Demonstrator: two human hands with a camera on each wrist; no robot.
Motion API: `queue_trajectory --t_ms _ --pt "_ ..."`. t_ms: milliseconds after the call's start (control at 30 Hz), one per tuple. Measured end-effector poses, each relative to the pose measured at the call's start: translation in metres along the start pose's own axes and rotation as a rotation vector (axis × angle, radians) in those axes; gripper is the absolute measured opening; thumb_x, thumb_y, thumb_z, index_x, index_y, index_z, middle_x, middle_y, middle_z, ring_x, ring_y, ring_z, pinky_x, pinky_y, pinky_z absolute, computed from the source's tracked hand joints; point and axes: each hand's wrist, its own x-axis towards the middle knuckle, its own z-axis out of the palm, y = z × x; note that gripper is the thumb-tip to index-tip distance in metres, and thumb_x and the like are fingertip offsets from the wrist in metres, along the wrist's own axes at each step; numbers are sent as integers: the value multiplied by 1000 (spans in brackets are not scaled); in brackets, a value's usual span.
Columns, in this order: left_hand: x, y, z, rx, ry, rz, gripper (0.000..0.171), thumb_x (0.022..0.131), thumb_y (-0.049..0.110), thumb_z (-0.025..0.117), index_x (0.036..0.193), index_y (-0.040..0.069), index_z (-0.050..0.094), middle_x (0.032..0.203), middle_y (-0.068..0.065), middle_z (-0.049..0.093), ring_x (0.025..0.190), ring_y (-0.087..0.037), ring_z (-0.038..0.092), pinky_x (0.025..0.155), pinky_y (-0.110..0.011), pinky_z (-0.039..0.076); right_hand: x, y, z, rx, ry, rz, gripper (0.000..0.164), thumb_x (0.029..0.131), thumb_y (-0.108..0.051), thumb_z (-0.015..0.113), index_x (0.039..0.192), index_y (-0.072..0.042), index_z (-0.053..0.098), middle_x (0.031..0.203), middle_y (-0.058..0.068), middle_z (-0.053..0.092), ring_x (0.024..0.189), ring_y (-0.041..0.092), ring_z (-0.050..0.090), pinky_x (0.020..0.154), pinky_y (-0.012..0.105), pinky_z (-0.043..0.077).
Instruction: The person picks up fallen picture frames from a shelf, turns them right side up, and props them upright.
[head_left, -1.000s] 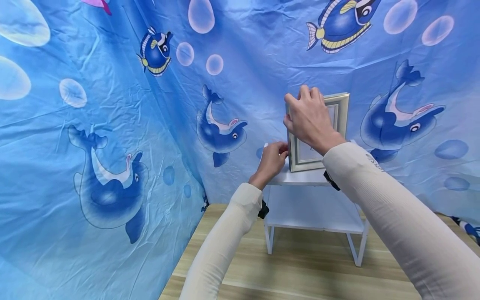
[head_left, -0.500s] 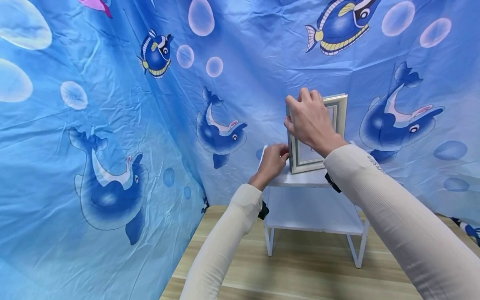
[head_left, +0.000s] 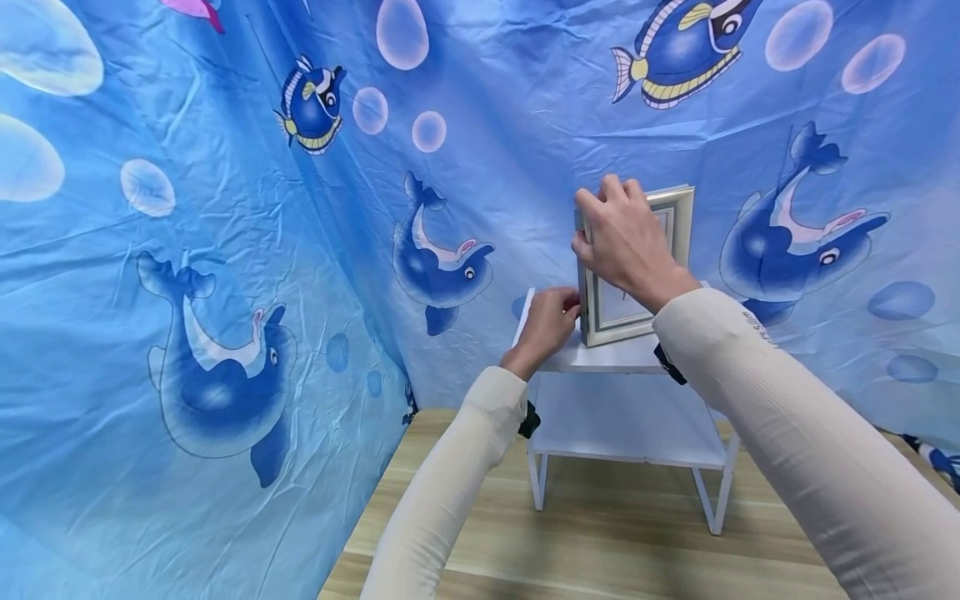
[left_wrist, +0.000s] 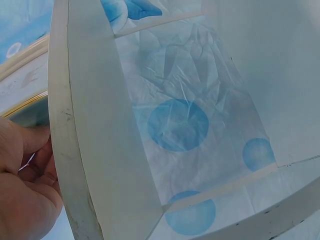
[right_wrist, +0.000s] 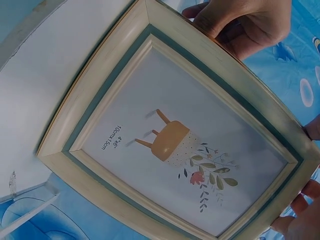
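A picture frame [head_left: 682,223] stands upright, turned at an angle, on the white table's top. Cream moulding with a green inner band surrounds a print of a stool and flowers in the right wrist view, where the frame [right_wrist: 111,197] fills the middle. My right hand [head_left: 628,240] grips its upper left corner, fingers over the top. Low at the left side, my left hand [head_left: 546,327] has thumb and curled fingers at the frame's edge; the fingertips are partly hidden behind it. In the left wrist view this hand [left_wrist: 27,175] appears beyond the table's edge.
The small white table [head_left: 592,360] has a lower shelf [head_left: 630,417] and metal legs on a wood-look floor [head_left: 600,550]. Blue sheeting [head_left: 510,125] printed with dolphins, fish and bubbles hangs close behind the table and along the left.
The frame has turned slightly, its left edge shifting a little to the right. My right hand has moved slightly right with it; my left hand stays by the lower left edge.
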Motion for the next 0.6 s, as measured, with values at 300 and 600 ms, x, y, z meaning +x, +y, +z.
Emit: queue_trajectory --t_ms 300,600 --pt "0 2 2 -16 3 4 14 98 7 60 104 4 73 96 -7 72 82 -13 64 72 -22 50 -2 5 -3 20 -16 -14 24 91 -18 64 109 -3 57 100 18 48 91 36 43 73 47 42" --pt "1 4 3 -22 4 -6 17 98 6 61 109 5 73 100 -6 73 87 -13 66 76 -22 52 -2 11 -4 41 -14 -41 24 91 -15 65 109 -2 58 96 17 47 86 34 41 71 44 38"
